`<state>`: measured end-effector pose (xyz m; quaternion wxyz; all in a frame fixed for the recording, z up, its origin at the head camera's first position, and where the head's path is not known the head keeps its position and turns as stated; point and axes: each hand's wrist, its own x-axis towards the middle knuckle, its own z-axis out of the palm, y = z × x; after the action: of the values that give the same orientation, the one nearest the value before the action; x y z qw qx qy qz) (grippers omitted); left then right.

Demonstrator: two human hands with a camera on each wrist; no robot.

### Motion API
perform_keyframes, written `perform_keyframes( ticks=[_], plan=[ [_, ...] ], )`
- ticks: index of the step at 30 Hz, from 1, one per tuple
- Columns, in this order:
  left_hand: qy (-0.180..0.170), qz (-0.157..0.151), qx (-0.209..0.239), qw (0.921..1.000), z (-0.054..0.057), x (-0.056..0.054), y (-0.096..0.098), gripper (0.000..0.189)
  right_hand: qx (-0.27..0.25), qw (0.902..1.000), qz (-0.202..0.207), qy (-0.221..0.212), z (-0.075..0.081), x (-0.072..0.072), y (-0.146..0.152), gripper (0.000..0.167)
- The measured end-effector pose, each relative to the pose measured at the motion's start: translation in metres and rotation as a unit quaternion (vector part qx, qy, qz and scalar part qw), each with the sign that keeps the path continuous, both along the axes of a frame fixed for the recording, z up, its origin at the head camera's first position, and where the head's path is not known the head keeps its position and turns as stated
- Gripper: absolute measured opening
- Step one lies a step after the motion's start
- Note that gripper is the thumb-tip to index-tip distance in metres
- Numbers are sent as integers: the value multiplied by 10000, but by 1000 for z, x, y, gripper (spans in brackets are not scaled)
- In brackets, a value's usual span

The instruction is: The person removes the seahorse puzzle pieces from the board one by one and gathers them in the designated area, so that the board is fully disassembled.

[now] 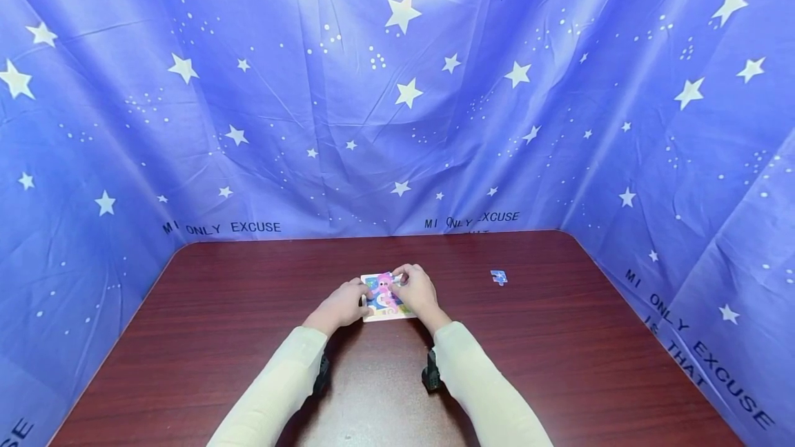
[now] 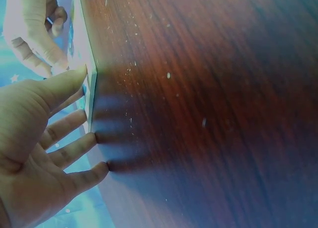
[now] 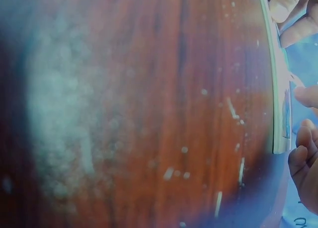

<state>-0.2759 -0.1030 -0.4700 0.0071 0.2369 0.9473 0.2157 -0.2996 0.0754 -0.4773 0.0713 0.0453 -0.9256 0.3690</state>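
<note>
A small jigsaw puzzle board (image 1: 368, 317) with a pink cartoon creature on blue lies on the table between both hands. My left hand (image 1: 343, 303) rests at its left side; in the left wrist view the thumb (image 2: 69, 86) touches the board's near edge and the other fingers stretch out, spread, along the side. Over the board's right part, my right hand (image 1: 419, 294) bends its fingers and pinches a puzzle piece (image 3: 296, 80), seen tilted up at the board's surface in the right wrist view. The fingers mostly cover this piece in the head view.
A loose blue puzzle piece (image 1: 499, 277) lies on the dark red wooden table (image 1: 534, 350), to the right of the board. Blue curtains (image 1: 348, 88) printed with stars hang behind the table and along both sides. Dark wrist cameras (image 1: 431, 372) sit under the sleeves.
</note>
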Motion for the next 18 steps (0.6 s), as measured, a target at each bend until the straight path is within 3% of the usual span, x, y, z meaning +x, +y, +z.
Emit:
perform_keyframes(
  ticks=[5,7,18],
  plan=[
    [53,41,-58,10000,4,3,1,22,90,9997,121,182,-2,-1,0,18],
    [-119,191,-115,9997,7,5,3,22,77,9997,140,207,-2,-1,-1,18],
    [-180,264,-170,9993,5,4,4,22,-45,10000,25,69,-4,-1,1,19]
  ],
)
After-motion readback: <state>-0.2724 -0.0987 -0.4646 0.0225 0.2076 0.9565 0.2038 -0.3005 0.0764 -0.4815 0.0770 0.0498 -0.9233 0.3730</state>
